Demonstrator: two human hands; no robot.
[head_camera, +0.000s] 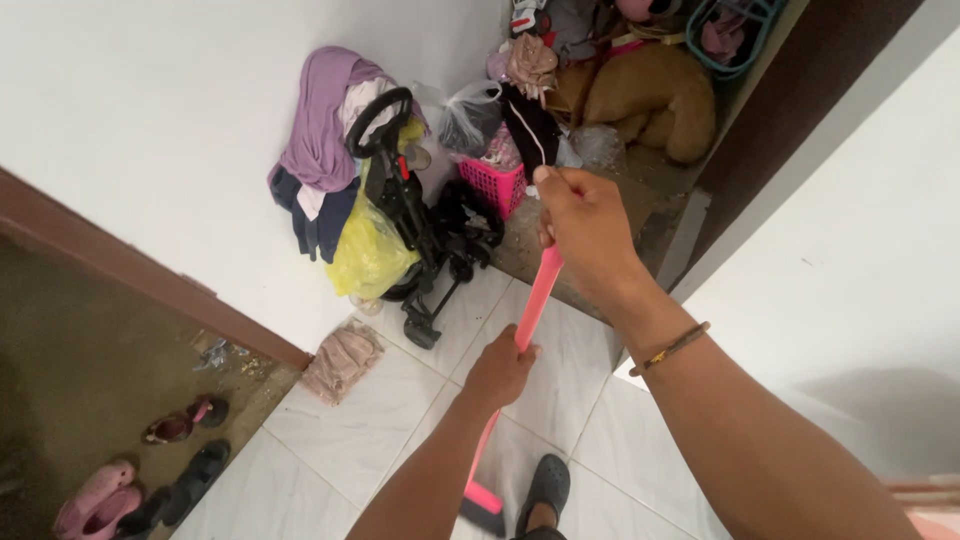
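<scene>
A pink broom handle (538, 297) runs down from the upper middle of the head view to a dark broom head (482, 512) on the white tiled floor (370, 420). My right hand (585, 232) grips the top of the handle; a thin bracelet sits on its wrist. Lower down, my left hand (502, 368) is closed around the middle of the handle. The broom head rests beside my foot in a black clog (545, 486).
A folded black stroller (425, 225) with a yellow bag and hung clothes leans on the white wall. A pink basket (493, 185), bags and a brown plush toy (655, 95) pile up behind. Several shoes (150, 485) and a cloth (342, 360) lie at left.
</scene>
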